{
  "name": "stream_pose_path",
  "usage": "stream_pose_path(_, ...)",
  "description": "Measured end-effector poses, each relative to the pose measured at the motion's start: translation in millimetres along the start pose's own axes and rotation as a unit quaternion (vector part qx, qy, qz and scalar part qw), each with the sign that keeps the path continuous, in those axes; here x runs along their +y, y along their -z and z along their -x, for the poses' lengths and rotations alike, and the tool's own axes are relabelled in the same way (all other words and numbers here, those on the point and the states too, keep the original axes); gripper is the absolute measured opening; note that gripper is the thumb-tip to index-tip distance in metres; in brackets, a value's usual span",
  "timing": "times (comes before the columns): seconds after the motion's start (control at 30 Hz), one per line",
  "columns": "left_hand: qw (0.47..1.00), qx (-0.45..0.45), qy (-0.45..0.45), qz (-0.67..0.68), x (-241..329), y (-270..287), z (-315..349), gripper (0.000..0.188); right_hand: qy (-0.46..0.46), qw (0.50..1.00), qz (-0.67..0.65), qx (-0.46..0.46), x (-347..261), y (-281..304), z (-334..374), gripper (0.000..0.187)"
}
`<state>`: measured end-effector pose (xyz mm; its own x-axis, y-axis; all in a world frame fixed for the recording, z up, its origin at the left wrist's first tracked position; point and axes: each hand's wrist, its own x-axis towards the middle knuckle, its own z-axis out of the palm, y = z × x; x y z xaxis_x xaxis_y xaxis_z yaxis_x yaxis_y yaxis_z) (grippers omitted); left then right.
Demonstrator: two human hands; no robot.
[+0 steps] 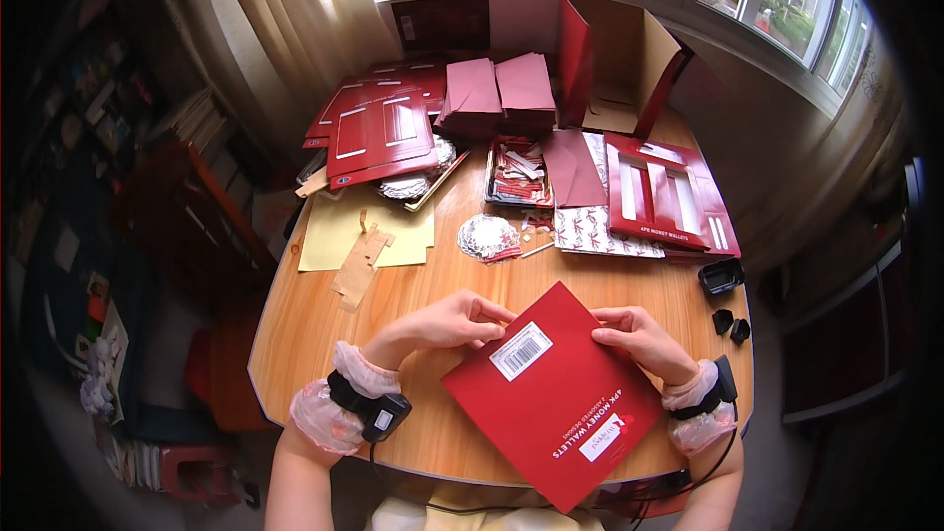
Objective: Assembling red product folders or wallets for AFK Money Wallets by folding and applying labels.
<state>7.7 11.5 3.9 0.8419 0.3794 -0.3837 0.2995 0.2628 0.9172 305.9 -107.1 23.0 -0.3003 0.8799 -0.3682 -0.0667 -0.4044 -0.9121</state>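
Note:
A flat red cardboard package point(580, 383) is tilted cornerwise in front of me, with a white barcode label near its upper left edge and a small white sticker near its lower corner. My left hand point(454, 322) pinches its upper left edge beside the barcode label. On the upper right edge my right hand point(644, 339) grips it with thumb and bent fingers. Beyond the package lie a pile of white scalloped paper tags point(488, 237) and a yellow paper sheet point(408, 236) with a strip of brown tape point(362, 268) on it.
Red printed sleeves point(383, 133) are heaped at the far left, beside stacks of pink envelopes point(472, 88). A tray of small red and white pieces point(521, 172) sits mid-table. An open carton point(615, 64), a windowed red sleeve point(659, 192) and small black cases point(721, 277) stand to the right.

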Motion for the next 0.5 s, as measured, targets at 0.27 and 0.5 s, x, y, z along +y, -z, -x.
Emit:
stream_pose_path(0.27,0.999,0.032,0.017,-0.016,-2.5,-4.4,-2.1,0.036,0.004,1.000,-0.006,-0.017,2.9,2.2,-1.4,0.042)
stream_pose_path(0.5,0.998,0.051,0.030,-0.032,5.0,-8.5,-3.6,0.034,-0.003,1.000,-0.019,-0.012,0.5,1.7,-0.9,0.040)
